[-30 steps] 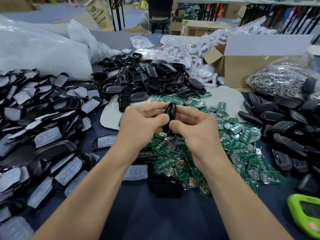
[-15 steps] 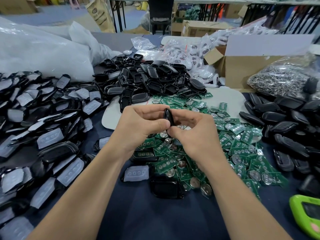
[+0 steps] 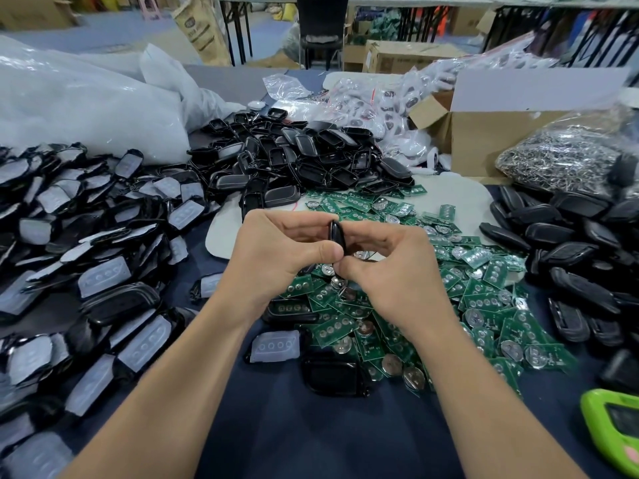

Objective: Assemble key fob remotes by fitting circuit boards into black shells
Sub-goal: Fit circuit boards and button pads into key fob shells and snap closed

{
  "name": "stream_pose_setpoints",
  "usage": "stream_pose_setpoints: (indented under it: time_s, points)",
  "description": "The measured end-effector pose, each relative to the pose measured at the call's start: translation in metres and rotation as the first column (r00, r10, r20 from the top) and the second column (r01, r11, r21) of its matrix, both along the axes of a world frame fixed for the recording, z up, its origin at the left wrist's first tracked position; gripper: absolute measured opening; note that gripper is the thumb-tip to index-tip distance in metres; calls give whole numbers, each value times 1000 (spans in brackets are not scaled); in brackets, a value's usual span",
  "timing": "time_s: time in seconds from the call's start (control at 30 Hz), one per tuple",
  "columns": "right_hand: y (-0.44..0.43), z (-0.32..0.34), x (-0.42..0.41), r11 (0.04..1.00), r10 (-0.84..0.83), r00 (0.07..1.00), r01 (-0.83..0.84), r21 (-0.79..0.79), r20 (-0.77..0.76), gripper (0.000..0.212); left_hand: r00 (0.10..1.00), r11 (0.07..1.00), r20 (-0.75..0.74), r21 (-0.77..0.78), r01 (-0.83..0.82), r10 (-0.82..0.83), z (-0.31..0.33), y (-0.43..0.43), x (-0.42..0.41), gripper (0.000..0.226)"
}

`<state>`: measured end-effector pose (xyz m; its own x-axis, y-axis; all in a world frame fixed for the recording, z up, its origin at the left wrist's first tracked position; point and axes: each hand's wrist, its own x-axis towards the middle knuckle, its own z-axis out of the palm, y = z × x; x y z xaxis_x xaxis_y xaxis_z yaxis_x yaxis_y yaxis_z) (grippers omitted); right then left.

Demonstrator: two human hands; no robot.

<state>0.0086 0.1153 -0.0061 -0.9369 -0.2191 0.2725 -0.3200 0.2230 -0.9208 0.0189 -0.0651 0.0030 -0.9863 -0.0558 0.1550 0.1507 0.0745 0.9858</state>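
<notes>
Both my hands meet at the centre of the view around one black key fob (image 3: 336,233), held on edge above the table. My left hand (image 3: 280,250) pinches it from the left with thumb and fingers. My right hand (image 3: 390,267) pinches it from the right, fingers curled over its top. A heap of green circuit boards (image 3: 484,292) with coin cells lies under and to the right of my hands. Empty black shells (image 3: 304,160) are piled behind them. One open black shell (image 3: 333,376) lies on the dark cloth near my forearms.
Shell halves with grey rubber button pads (image 3: 100,278) cover the left side. Closed black fobs (image 3: 567,257) are stacked at the right. A cardboard box (image 3: 484,136), a bag of metal rings (image 3: 560,157) and white plastic bags (image 3: 86,108) stand behind. A green device (image 3: 615,430) sits bottom right.
The fob has turned from showing a green board inside to being edge-on and all black between my fingers. Both hands stay close together at the same spot.
</notes>
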Motion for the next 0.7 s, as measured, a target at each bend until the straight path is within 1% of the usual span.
stream_pose_setpoints:
  time_s: [0.2, 0.33, 0.43, 0.57, 0.63, 0.7]
  points:
    - [-4, -1, 4, 999, -43, 998, 45, 26, -53, 40, 1000, 1000, -10, 6, -2, 2, 0, 0, 0, 47]
    - [-9, -3, 6, 999, -31, 999, 31, -14, -45, 44, 1000, 1000, -12, 8, -8, 8, 1, -1, 0, 42]
    - [-12, -6, 6, 999, -40, 998, 40, -4, -38, 43, 1000, 1000, 9, -11, -20, 20, 2, 1, 2, 41]
    - [-17, -8, 8, 997, -73, 997, 74, 21, -39, 43, 999, 999, 29, 24, -26, 26, 6, 3, 4, 40]
    - [-18, -10, 9, 994, -90, 995, 92, 51, -33, 44, 998, 998, 32, 25, -53, 52, 5, 7, 4, 33]
    - [-19, -10, 11, 989, -94, 993, 101, 104, -71, 45, 993, 993, 29, 29, -114, 114, 5, 13, 5, 22]
